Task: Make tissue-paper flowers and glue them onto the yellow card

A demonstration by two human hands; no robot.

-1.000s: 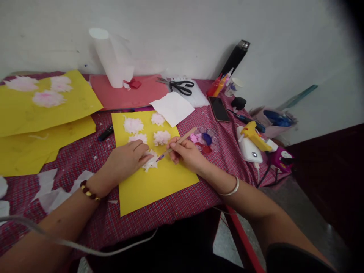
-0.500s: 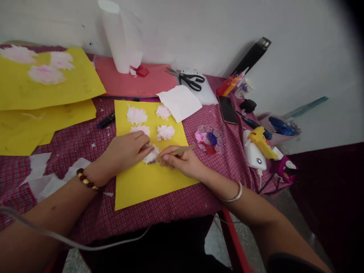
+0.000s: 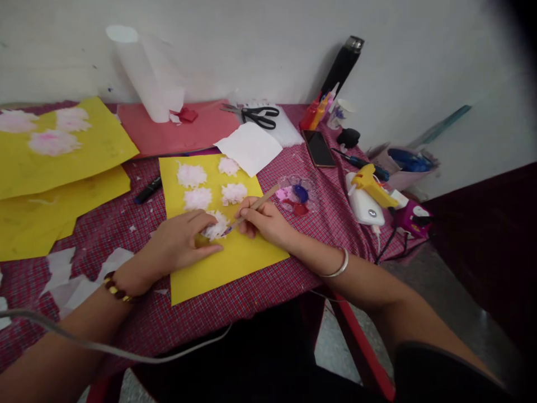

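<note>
A yellow paper sheet (image 3: 235,260) lies on the red checked tablecloth, with several white tissue flowers on it. My left hand (image 3: 180,243) rests flat on the sheet, fingers stretched out beside the nearest tissue flower (image 3: 215,226) and touching it. My right hand (image 3: 262,221) is closed on a wooden paintbrush (image 3: 254,208), whose tip touches that flower's right edge. A small paint palette (image 3: 298,196) with pink, blue and red paint sits just right of the sheet.
Larger yellow sheets (image 3: 54,168) lie at the left, a pink sheet (image 3: 176,131) with a white paper roll (image 3: 142,75) behind. Scissors (image 3: 255,115), a phone (image 3: 319,148), a yellow glue gun (image 3: 371,184), a black bottle (image 3: 342,67) and paint tubes (image 3: 316,112) crowd the right side.
My left hand has slid a little toward me and flattened beside the flower. The brush tip has stayed on the flower, its handle tilting. The view has shifted.
</note>
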